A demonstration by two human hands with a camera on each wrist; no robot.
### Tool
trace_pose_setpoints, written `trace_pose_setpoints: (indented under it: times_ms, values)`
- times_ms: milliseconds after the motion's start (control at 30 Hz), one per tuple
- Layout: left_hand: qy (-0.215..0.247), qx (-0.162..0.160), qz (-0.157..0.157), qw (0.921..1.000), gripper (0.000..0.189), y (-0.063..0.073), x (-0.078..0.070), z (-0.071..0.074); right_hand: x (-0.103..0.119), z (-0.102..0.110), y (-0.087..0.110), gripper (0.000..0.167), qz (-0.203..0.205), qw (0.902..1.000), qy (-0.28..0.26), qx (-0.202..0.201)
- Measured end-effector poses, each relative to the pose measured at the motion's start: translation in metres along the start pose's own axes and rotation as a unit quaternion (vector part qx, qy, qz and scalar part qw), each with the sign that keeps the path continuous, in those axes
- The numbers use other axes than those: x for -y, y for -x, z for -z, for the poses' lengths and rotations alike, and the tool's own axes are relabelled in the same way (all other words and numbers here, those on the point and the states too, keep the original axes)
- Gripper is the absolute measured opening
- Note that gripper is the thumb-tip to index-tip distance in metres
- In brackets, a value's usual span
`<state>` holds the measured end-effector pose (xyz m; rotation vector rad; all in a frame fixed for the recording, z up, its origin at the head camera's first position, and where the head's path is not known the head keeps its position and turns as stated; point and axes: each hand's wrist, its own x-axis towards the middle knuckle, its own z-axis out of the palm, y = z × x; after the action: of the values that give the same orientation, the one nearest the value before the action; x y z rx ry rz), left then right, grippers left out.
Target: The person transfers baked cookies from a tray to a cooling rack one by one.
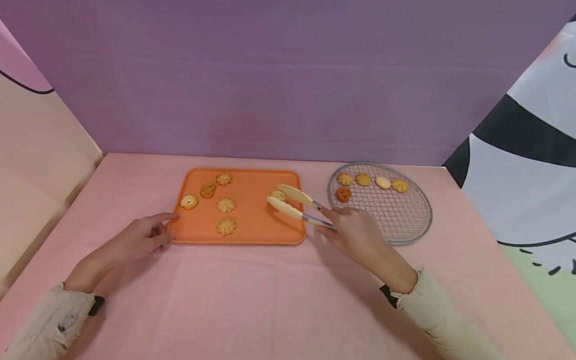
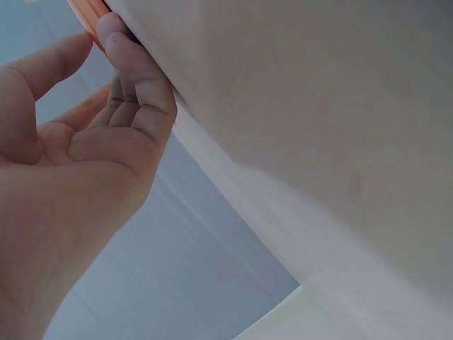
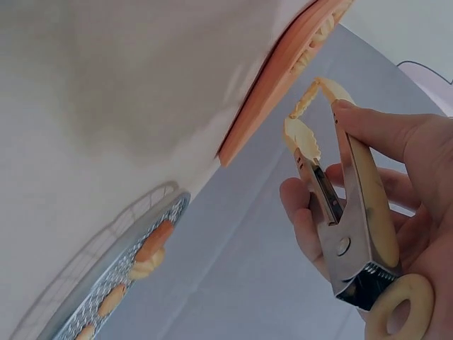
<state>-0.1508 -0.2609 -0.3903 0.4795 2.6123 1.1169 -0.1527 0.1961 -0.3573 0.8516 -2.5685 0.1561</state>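
My left hand (image 1: pixel 144 237) is at the near left corner of an orange tray (image 1: pixel 256 227), its thumb and index finger pinching the edge (image 2: pixel 92 25). In my right hand (image 1: pixel 357 235) I grip metal tongs (image 1: pixel 310 217) with cream tips, held parted. Between those tips, on the tray's right side, lies a piped cookie (image 1: pixel 276 194), partly hidden by the upper tip. Farther left on the tray are a swirl cookie (image 1: pixel 189 201), a pretzel-shaped cookie (image 1: pixel 208 190) and star-shaped piped cookies (image 1: pixel 226 227). The right wrist view shows the tongs (image 3: pixel 347 212) side-on, fingers wrapped about both arms.
A round wire mesh rack (image 1: pixel 405 220) stands right of the tray, behind my right hand. Along its far side lie several cookies, among them a pale oval one (image 1: pixel 383 182) and a browner pretzel-shaped one (image 1: pixel 343 194). A purple wall (image 1: pixel 279 110) rises behind the pink table (image 1: pixel 234 300).
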Motion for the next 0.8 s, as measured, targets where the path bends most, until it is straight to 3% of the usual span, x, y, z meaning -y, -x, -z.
trace_pose_setpoints:
  times_ms: [300, 800]
  values:
    - [-0.008, -0.006, 0.002, 0.9999, 0.054, -0.001, 0.001, -0.002, -0.007, 0.010, 0.016, 0.039, -0.023, 0.9997, -0.004, 0.008]
    - [-0.009, -0.012, -0.009, 0.9998, 0.052, 0.000, 0.002, -0.002, -0.025, 0.030, 0.038, 0.042, -0.013, 0.9994, -0.004, -0.031]
